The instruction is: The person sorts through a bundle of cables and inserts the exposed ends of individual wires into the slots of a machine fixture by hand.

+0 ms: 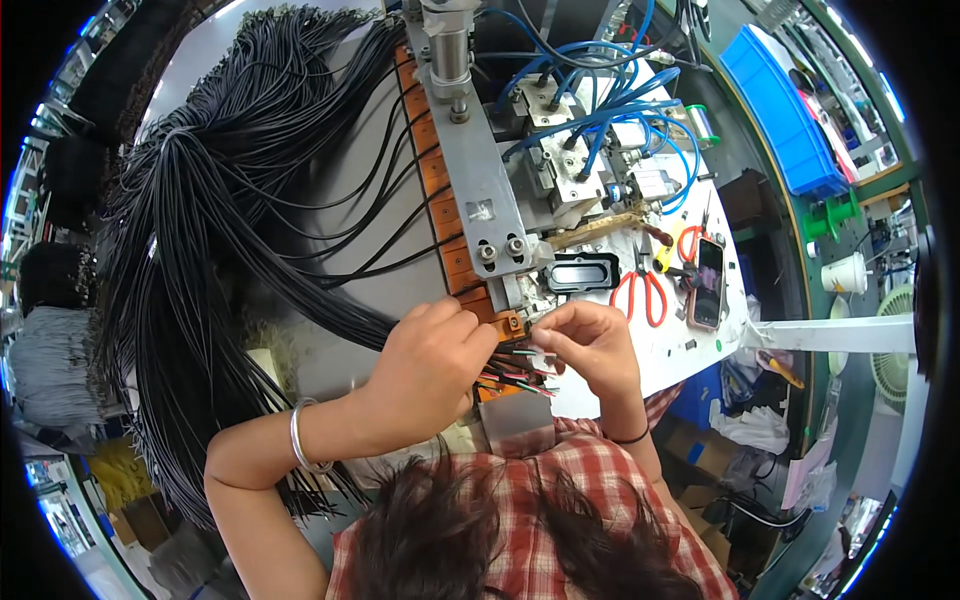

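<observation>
My left hand (430,355) is closed, its fingertips against the left side of a small orange block (513,325) at the front end of a row of orange blocks (437,175). What its fingers grip is hidden. My right hand (597,350) pinches thumb and forefinger together just right of that block; anything between them is too small to make out. Below the fingers, cable ends with thin red, green and white wires (525,380) stick out to the right. A thick bundle of black cables (270,255) runs in from the left toward my left hand.
A metal bar (475,170) with a cylinder (448,50) stands over the block row. Blue air hoses (600,120) loop beyond it. To the right lie a black tray (583,272), red-handled scissors (640,298) and a phone (707,285). A blue bin (780,110) sits farther right.
</observation>
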Demonstrator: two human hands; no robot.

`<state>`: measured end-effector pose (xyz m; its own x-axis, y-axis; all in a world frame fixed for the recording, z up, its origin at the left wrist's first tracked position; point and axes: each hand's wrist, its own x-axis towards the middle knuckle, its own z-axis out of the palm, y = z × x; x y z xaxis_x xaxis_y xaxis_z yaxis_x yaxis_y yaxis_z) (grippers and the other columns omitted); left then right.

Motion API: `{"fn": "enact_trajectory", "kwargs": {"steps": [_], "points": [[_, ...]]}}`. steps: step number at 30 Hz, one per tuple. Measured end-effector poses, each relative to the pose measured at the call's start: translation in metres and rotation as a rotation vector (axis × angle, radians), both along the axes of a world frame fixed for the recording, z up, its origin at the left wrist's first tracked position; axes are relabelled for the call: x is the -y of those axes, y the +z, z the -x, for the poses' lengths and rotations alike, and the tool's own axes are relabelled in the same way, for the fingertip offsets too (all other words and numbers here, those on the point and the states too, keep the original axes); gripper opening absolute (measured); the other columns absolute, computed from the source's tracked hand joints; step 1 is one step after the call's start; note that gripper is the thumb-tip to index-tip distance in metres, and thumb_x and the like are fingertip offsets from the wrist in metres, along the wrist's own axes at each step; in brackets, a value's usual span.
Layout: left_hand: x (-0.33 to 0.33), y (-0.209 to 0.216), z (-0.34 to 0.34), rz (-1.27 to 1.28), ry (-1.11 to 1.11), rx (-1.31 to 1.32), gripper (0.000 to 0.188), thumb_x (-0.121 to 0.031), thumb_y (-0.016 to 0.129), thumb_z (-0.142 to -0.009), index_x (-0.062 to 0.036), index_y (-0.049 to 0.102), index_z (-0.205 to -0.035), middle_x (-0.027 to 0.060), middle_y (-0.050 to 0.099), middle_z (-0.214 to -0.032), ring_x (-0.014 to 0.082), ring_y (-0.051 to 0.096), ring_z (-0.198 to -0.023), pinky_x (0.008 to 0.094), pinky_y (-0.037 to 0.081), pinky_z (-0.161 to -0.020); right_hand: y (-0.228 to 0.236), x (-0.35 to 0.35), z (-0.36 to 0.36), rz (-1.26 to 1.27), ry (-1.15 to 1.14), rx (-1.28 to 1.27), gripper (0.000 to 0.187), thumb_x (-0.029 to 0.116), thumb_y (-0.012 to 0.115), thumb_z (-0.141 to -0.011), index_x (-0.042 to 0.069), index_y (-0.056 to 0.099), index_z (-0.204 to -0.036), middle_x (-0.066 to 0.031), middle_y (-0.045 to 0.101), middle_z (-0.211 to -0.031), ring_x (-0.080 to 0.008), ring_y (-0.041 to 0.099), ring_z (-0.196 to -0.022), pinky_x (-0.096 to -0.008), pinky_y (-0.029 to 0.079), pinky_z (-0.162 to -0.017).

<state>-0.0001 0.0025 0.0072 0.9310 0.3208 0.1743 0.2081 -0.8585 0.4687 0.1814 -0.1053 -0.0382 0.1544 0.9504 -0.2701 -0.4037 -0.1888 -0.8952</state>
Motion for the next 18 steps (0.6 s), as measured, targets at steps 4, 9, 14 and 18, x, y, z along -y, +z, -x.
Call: {"fn": "enact_trajectory", "kwargs": {"steps": [4,9,14,18], "points": [[0.001,-0.003,-0.001,0.002,-0.050,0.006,0.026,-0.002,0.064,-0.056,-0.0040,0.053,-0.080,0.0089,0.050,-0.076,0.0281,0.049,-0.076,0.0379,0.039,-0.069,-0.013,0.001,-0.003,-0.019,-0.064,0.113,0.007,0.003,0.067,-0.082,-0.002,0.063,-0.085,-0.0033,0.063,-0.068,-0.0037,0.050,-0.048,-0.0175,0.038,-0.041],[-0.002,-0.009,-0.002,-0.101,-0.042,0.051,0.027,-0.001,0.062,-0.056,-0.0040,0.053,-0.081,0.0089,0.049,-0.075,0.0275,0.049,-0.077,0.0373,0.039,-0.069,-0.020,-0.003,0.001,0.037,-0.091,0.187,0.009,0.008,0.064,-0.085,0.001,0.058,-0.084,-0.0002,0.059,-0.065,-0.0025,0.048,-0.049,-0.0176,0.036,-0.041],[-0.001,-0.005,0.001,-0.123,0.017,-0.034,0.027,0.000,0.061,-0.057,-0.0037,0.054,-0.083,0.0080,0.048,-0.073,0.0261,0.049,-0.077,0.0362,0.037,-0.068,-0.020,-0.004,-0.005,0.119,0.072,0.021,0.008,0.009,0.059,-0.088,0.002,0.055,-0.086,0.0003,0.054,-0.066,-0.0039,0.045,-0.049,-0.0179,0.034,-0.040],[0.002,-0.014,0.000,-0.107,-0.007,-0.014,0.027,0.000,0.061,-0.057,-0.0044,0.054,-0.083,0.0075,0.048,-0.072,0.0256,0.049,-0.076,0.0359,0.036,-0.067,-0.018,-0.006,-0.013,0.165,0.134,-0.073,0.014,0.012,0.059,-0.089,0.005,0.050,-0.082,0.0062,0.047,-0.060,-0.0004,0.038,-0.047,-0.0176,0.027,-0.039]]}}
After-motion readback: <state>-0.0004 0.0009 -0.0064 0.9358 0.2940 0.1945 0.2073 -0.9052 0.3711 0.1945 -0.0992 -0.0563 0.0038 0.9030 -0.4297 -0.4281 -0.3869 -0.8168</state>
